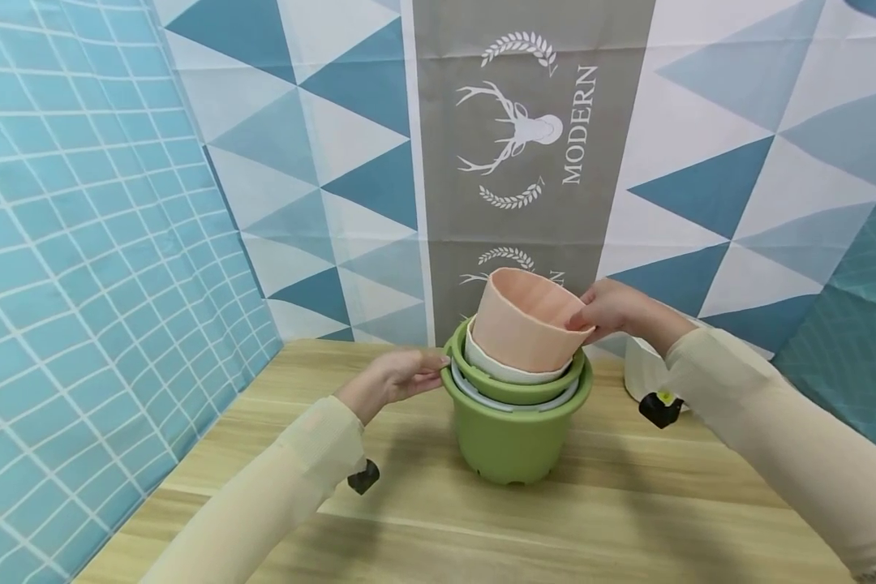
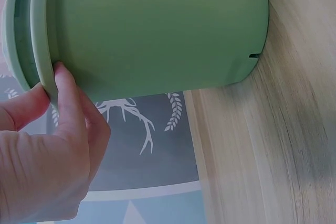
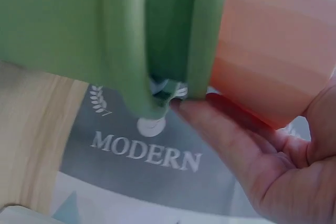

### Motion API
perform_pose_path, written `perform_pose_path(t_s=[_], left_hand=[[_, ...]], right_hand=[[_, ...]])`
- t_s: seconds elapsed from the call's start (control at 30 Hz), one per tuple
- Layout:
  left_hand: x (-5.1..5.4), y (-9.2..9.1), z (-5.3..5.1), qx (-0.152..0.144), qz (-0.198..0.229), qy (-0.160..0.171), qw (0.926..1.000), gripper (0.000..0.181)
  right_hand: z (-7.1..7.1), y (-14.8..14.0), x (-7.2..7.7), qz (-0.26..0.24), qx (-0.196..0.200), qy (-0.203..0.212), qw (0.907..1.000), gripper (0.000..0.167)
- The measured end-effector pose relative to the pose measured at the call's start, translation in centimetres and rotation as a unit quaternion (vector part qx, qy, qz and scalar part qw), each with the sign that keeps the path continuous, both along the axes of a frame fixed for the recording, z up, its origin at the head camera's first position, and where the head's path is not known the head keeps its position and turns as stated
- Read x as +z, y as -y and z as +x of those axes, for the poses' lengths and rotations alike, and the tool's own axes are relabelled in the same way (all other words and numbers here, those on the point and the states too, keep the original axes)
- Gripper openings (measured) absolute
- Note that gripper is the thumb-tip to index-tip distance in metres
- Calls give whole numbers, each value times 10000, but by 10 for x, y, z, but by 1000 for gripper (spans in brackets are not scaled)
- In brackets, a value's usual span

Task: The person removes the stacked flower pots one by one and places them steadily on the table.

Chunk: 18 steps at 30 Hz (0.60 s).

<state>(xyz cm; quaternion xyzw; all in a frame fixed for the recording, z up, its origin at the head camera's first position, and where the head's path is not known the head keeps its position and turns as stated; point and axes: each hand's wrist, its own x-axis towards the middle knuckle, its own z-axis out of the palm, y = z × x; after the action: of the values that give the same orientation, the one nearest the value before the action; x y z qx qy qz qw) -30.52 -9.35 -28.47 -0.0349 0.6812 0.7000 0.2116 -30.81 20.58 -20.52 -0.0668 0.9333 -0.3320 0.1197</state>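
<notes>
A large green pot (image 1: 511, 446) stands upright on the table, with a grey-rimmed pot, a smaller green pot (image 1: 518, 392), a white pot (image 1: 514, 374) and a pink pot (image 1: 518, 332) nested in it. The pink pot on top leans to one side. My left hand (image 1: 401, 375) pinches the large green pot's rim between thumb and fingers, clearly seen in the left wrist view (image 2: 58, 145). On the other side my right hand (image 1: 613, 308) grips the pink pot's rim, thumb inside. In the right wrist view, a finger of that hand (image 3: 262, 166) reaches the smaller green pot's rim.
A white ribbed pot (image 1: 641, 369) stands at the right, partly behind my right forearm. Patterned cloth (image 1: 358, 162) hangs behind the wooden table (image 1: 409, 503), and blue checked cloth (image 1: 80, 243) borders its left side.
</notes>
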Motion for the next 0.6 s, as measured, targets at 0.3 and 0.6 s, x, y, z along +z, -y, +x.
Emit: perform_pose_path(t_s=[0.3, 0.6], left_hand=[[1, 0, 0, 106, -33, 34, 9999, 36], [1, 0, -1, 117, 45, 38, 9999, 38]], right_hand=[[1, -7, -2, -327, 200, 68, 9992, 26], [-3, -16, -1, -560, 427, 269, 9972, 22]])
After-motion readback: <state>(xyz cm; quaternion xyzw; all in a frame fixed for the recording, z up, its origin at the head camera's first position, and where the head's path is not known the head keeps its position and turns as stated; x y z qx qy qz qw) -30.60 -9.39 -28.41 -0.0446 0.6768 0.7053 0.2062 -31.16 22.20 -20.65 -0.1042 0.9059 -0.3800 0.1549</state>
